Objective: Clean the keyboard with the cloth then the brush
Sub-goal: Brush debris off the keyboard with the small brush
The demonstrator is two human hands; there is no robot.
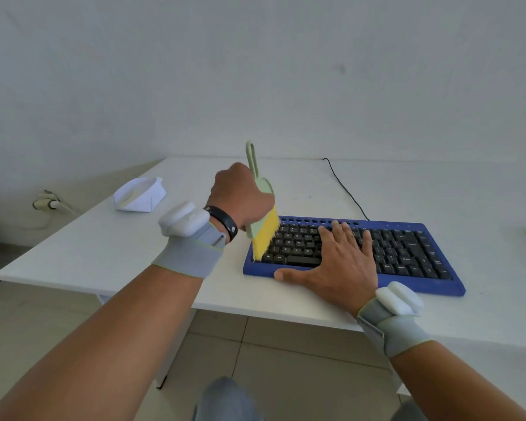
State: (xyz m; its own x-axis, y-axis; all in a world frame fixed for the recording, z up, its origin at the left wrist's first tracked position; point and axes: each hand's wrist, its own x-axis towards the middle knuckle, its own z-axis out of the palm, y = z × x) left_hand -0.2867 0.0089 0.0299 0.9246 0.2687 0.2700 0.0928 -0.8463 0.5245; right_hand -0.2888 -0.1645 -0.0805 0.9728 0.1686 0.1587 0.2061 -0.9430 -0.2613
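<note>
Nearest us, two forearms, each with one grey wrist strap. One keyboard (356, 253), one brush (263, 220), one folded white cloth (140, 194) on the white surface (438, 192). Left hand (240, 199) has its grip curled tight round the brush, handle up, yellow bristles touching the keyboard's left end. Right hand (340, 262) lies flat, fingers spread, on the keys. Keyboard's long axis runs left to right, skewed toward us at the right end.

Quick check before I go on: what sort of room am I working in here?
Most likely a plain office or workroom: a white desk against a bare white wall, a wired blue keyboard on it, a wall socket low on the left, and a tiled floor.
</note>
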